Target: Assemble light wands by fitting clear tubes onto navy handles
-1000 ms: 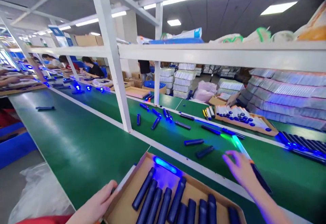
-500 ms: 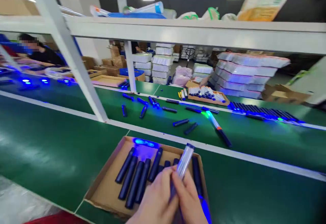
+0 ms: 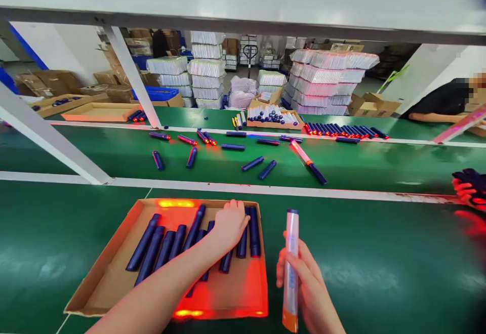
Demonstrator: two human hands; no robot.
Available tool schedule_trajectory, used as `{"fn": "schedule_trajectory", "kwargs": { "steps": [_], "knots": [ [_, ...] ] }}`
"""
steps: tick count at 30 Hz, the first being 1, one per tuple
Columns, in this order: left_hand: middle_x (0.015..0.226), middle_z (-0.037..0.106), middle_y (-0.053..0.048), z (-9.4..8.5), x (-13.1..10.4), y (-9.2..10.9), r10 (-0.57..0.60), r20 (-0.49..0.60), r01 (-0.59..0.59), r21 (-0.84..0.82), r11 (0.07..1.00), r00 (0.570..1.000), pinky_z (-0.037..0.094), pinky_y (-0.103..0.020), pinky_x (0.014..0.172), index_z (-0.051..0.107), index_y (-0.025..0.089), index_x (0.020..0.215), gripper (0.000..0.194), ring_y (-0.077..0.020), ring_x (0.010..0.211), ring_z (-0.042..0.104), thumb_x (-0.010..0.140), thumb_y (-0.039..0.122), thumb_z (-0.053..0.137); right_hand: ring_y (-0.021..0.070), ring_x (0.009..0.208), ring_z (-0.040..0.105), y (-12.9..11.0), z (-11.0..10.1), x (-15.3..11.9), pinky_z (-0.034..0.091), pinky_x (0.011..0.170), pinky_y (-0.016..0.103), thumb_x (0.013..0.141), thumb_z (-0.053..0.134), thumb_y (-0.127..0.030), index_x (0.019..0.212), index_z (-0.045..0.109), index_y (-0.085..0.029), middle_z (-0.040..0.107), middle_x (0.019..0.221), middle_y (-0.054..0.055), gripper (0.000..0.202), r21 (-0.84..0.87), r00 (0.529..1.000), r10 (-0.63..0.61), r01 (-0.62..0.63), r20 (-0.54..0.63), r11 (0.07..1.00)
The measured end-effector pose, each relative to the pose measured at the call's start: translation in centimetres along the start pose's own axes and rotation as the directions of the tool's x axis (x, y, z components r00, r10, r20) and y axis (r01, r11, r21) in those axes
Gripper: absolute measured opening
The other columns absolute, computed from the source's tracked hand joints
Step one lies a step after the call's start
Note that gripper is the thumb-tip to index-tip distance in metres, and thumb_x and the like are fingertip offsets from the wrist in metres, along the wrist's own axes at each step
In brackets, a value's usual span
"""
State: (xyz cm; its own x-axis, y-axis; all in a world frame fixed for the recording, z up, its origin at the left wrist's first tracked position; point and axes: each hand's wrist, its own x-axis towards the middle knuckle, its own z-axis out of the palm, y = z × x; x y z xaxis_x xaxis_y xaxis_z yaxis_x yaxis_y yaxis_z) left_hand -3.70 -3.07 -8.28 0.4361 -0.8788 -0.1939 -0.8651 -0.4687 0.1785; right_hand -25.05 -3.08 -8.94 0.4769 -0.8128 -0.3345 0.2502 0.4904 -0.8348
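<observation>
A shallow cardboard tray [image 3: 110, 268] on the green work surface holds several dark blue tubes [image 3: 142, 243], with red light glowing at its edges. My left hand [image 3: 231, 222] reaches over the tray's back right part, its fingers bent down around the top of a dark tube there; whatever lies under the palm is hidden. To the right of the tray, my right hand [image 3: 301, 270] grips a clear tube [image 3: 291, 253] with a dark cap on top and an orange lower end, held nearly upright.
Loose dark tubes and a lit tube [image 3: 301, 153] lie on the belt [image 3: 205, 169] beyond a white rail [image 3: 228, 187]. White posts [image 3: 132, 76] stand ahead. Another person's hand [image 3: 465, 190] holds dark items at the right edge.
My hands have moved apart: the left into the tray, the right to its right side with the clear tube. The view has turned right and down, and the glow changed from blue to red.
</observation>
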Motion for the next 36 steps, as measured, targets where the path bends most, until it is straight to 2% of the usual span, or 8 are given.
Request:
{"fn": "schedule_trajectory", "kwargs": {
  "steps": [8, 11, 14, 16, 19, 23, 33, 36],
  "knots": [
    [0.126, 0.061, -0.024, -0.7, -0.2, -0.5, -0.022, 0.005, 0.021, 0.08, 0.997, 1.0, 0.051, -0.059, 0.101, 0.066, 0.005, 0.12, 0.042, -0.0419, 0.125, 0.057, 0.105, 0.04, 0.047, 0.0134, 0.063, 0.058, 0.1, 0.4, 0.8, 0.048, 0.06, 0.026, 0.097, 0.065, -0.045, 0.139, 0.048, -0.018, 0.062, 0.082, -0.002, 0.052, 0.034, 0.964, 0.085, -0.097, 0.251, 0.995],
    [0.129, 0.061, -0.02, -1.5, -2.9, -0.8, 0.07, -0.08, -0.09, -0.291, 0.952, 0.994, 0.046, -0.058, 0.11, 0.064, 0.011, 0.124, 0.045, -0.0373, 0.127, 0.056, 0.105, 0.049, 0.046, 0.0146, 0.072, 0.062, -0.4, 1.9, 1.0, 0.049, 0.068, 0.027, 0.102, 0.062, -0.049, 0.139, 0.043, -0.02, 0.063, 0.084, -0.002, 0.051, -0.125, 0.939, 0.019, 0.025, 0.343, 0.992],
    [0.122, 0.068, -0.013, -1.8, -5.3, -1.0, 0.105, -0.046, -0.089, -0.884, 0.459, 0.993, 0.055, -0.04, 0.099, 0.066, 0.019, 0.121, 0.049, -0.0251, 0.109, 0.065, 0.103, 0.06, 0.046, 0.0203, 0.098, 0.069, -1.3, 4.6, 1.6, 0.052, 0.083, 0.031, 0.1, 0.068, -0.043, 0.139, 0.039, -0.022, 0.07, 0.107, 0.004, 0.053, -0.382, 0.838, -0.023, 0.272, 0.545, 0.883],
    [0.109, 0.071, -0.011, -1.9, -6.0, -2.0, -0.071, -0.026, -0.021, -0.997, 0.079, 0.997, 0.059, -0.033, 0.083, 0.066, 0.019, 0.111, 0.051, -0.0214, 0.091, 0.068, 0.095, 0.066, 0.059, 0.0223, 0.107, 0.071, -1.7, 6.5, 2.4, 0.053, 0.087, 0.031, 0.104, 0.06, -0.042, 0.134, 0.046, -0.025, 0.071, 0.117, 0.006, 0.037, -0.646, 0.794, 0.055, 0.45, 0.605, 0.616],
    [0.078, 0.064, -0.003, -2.9, -5.9, -5.1, -0.419, 0.039, -0.114, -0.936, -0.334, 0.907, 0.055, -0.024, 0.059, 0.06, 0.017, 0.099, 0.042, -0.0146, 0.065, 0.061, 0.092, 0.058, 0.07, 0.0296, 0.102, 0.074, -1.1, 9.1, 4.5, 0.054, 0.086, 0.038, 0.112, 0.043, -0.041, 0.123, 0.058, -0.02, 0.073, 0.113, 0.012, 0.028, -0.908, 0.904, 0.081, 0.416, 0.42, 0.053],
    [0.061, 0.042, 0.006, -5.4, -6.0, -9.6, -0.405, 0.23, -0.176, -0.641, -0.747, 0.885, 0.036, -0.013, 0.042, 0.053, 0.017, 0.087, 0.041, -0.0067, 0.046, 0.042, 0.105, 0.054, 0.048, 0.0441, 0.104, 0.073, 1.8, 11.2, 7.4, 0.054, 0.083, 0.05, 0.108, 0.051, -0.03, 0.136, 0.052, -0.005, 0.067, 0.12, 0.032, 0.037, -0.954, 0.968, 0.039, 0.252, 0.249, -0.161],
    [0.075, 0.049, 0.0, -7.0, -8.8, -11.6, -0.358, 0.159, -0.203, -0.588, -0.783, 0.92, 0.051, -0.022, 0.048, 0.049, 0.016, 0.078, 0.032, -0.0114, 0.061, 0.054, 0.104, 0.032, 0.039, 0.0331, 0.113, 0.071, 1.9, 8.9, 8.9, 0.052, 0.097, 0.047, 0.099, 0.048, -0.018, 0.134, 0.052, -0.02, 0.069, 0.125, 0.016, 0.035, -0.937, 0.937, 0.034, 0.348, 0.348, 0.019],
    [0.077, 0.05, 0.002, -7.3, -8.9, -11.6, -0.401, 0.15, -0.241, -0.596, -0.766, 0.904, 0.048, -0.018, 0.045, 0.053, 0.016, 0.083, 0.025, -0.0088, 0.061, 0.054, 0.103, 0.03, 0.048, 0.0249, 0.12, 0.067, 0.6, 7.6, 5.8, 0.054, 0.099, 0.039, 0.107, 0.035, -0.03, 0.156, 0.028, -0.025, 0.059, 0.143, 0.015, 0.049, -0.865, 0.921, -0.061, 0.384, 0.386, 0.323]
  ]
}}
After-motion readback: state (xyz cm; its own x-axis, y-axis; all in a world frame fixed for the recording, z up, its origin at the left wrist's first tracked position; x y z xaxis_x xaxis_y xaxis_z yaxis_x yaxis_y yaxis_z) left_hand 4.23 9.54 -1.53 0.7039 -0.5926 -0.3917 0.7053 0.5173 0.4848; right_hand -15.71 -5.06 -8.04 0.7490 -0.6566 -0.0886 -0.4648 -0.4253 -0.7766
